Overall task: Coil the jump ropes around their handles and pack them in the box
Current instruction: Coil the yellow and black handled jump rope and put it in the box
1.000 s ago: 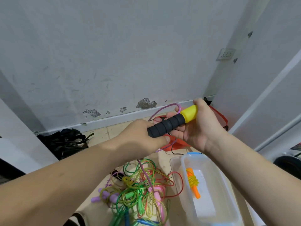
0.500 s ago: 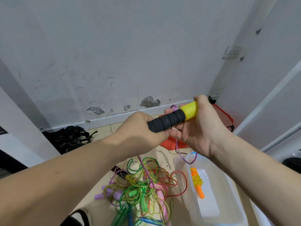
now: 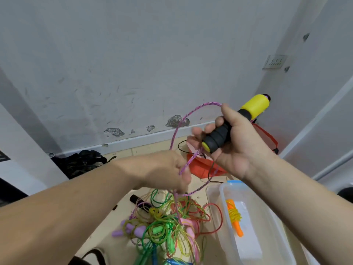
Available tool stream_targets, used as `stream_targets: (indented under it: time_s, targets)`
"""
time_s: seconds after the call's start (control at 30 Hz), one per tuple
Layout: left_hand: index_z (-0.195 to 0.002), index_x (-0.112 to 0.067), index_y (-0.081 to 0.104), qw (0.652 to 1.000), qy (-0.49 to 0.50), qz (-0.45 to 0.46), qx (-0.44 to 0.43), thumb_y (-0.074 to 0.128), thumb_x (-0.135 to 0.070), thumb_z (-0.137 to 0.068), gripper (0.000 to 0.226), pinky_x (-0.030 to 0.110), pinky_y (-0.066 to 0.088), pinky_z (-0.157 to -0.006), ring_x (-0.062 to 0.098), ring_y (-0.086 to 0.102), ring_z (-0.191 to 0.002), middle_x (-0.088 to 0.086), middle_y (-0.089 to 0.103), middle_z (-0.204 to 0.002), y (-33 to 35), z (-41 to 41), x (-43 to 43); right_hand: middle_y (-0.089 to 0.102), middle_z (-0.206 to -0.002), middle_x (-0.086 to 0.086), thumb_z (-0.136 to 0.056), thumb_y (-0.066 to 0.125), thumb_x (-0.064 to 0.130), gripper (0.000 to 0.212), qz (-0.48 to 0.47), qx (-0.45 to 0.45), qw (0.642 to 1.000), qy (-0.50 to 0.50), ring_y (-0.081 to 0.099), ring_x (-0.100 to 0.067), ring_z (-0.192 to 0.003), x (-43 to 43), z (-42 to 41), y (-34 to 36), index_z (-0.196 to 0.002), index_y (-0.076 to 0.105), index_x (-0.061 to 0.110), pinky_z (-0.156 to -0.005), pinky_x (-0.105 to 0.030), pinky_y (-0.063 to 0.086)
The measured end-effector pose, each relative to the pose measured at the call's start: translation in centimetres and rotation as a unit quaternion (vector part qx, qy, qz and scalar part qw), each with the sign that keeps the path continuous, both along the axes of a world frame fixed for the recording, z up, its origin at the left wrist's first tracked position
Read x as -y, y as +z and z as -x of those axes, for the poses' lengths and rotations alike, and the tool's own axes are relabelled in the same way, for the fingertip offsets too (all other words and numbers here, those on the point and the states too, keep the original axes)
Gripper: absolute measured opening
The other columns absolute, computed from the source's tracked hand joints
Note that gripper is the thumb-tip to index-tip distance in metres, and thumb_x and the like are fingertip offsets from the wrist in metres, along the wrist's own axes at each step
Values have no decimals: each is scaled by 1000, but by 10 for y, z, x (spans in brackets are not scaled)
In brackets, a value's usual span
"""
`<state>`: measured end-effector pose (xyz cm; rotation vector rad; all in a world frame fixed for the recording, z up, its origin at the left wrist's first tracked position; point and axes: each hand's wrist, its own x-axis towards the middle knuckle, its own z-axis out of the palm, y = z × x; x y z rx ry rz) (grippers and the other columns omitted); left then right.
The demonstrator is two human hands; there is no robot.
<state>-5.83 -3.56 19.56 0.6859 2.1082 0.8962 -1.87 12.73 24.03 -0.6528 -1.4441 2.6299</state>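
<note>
1. Gripping noted at the right hand (image 3: 236, 145): fingers and thumb curled round the black foam section of a jump-rope handle (image 3: 215, 138), held raised and tilted, large yellow cap end up toward the wall, small yellow butt end down and to the left.
2. Observed the left hand (image 3: 164, 169) lower and to the left of the right hand, apart from the handle, fingers closed in a pinch on the purple braided rope (image 3: 183, 119).
3. Traced the rope from beside the right thumb, up and over in an arc to the left, then down to the left hand. Traced it from there down into the pile below.
4. Found the pile of tangled ropes (image 3: 168, 222) on the tiled floor, just left of the box: green, yellow, red and pink cords, with lilac handles (image 3: 133, 229), a green handle (image 3: 157, 230) and a pink handle (image 3: 188, 224) among them.
5. Located the clear plastic box (image 3: 248, 243) at lower right, open-topped, partly hidden by the right forearm. Noted inside it one orange-handled rope (image 3: 234, 215), yellow cord wound round the handles, lying on the box floor.
6. Recorded beyond the hands: a red bag (image 3: 200, 169) on the floor, a heap of black straps (image 3: 82, 161) against the wall base, a wall socket (image 3: 274, 62) at upper right.
</note>
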Motion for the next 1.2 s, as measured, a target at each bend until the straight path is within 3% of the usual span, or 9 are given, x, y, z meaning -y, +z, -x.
stream_targets:
  time_s: [0.1,0.2,0.3,0.37,0.47,0.67,0.87,1.07,1.2]
  targets:
    - [-88,-14,73,993,-59,70,-69,58,-8,-94,18,24,54,-67,8,63,-71,0,77,-85,-9,4,1,68,-73,-16,-103,56,44,38,-88,26,996,10,73,-33,-74,-10,1,-7,-82,54,12,-90,-55,59]
    - [-93,-9,74,990,115,-64,-53,55,-7,-99,20,35,61,-68,18,66,-65,7,77,-77,5,9,-9,71,-97,-20,-97,66,46,42,-193,89,974,79,68,-31,-81,-15,0,-25,-109,59,7,-72,-43,62]
    - [-102,-4,66,915,287,-267,97,52,-3,-102,15,35,65,-67,27,74,-65,19,76,-85,34,10,-16,54,-90,-23,-95,63,56,43,-172,104,958,206,54,-37,-81,-7,-6,-35,-106,59,15,-84,-42,51]
    - [-99,-4,64,845,347,-375,156,48,-1,-103,17,35,64,-62,28,75,-67,21,76,-88,48,17,-10,69,-105,-24,-93,56,64,55,-137,93,951,261,67,-39,-98,-4,-8,-37,-112,63,13,-103,-51,51]
    - [-93,-3,62,784,403,-445,160,44,-3,-105,21,30,62,-59,22,75,-67,19,72,-87,59,32,6,73,-101,-27,-91,58,54,51,-142,59,936,317,71,-38,-92,2,-11,-34,-111,60,8,-102,-57,51]
    - [-95,-5,61,906,374,-195,33,52,-34,-105,32,41,62,-74,25,70,-69,22,69,-98,36,30,14,44,-66,-8,-97,67,23,23,-150,18,965,216,45,-23,-55,15,-1,-33,-79,58,12,-79,-51,50]
    - [-89,-5,68,988,139,-59,19,59,0,-89,10,39,59,-73,17,65,-68,15,73,-82,23,15,10,50,-64,-6,-102,60,24,15,23,-2,997,80,51,-23,-58,13,10,-23,-97,61,10,-75,-42,61]
    - [-93,-2,66,998,-37,-1,-49,63,-25,-94,23,31,49,-59,11,53,-60,7,60,-67,-6,3,-7,61,-72,-10,-103,57,24,20,105,-45,991,70,63,-27,-67,11,11,-8,-90,61,10,-93,-52,58]
    - [-101,3,66,993,87,-65,-47,49,-13,-105,24,47,62,-74,27,75,-75,17,74,-83,5,12,-12,72,-99,-14,-101,60,34,25,-54,16,994,98,68,-28,-93,-2,14,-22,-98,66,10,-101,-45,51]
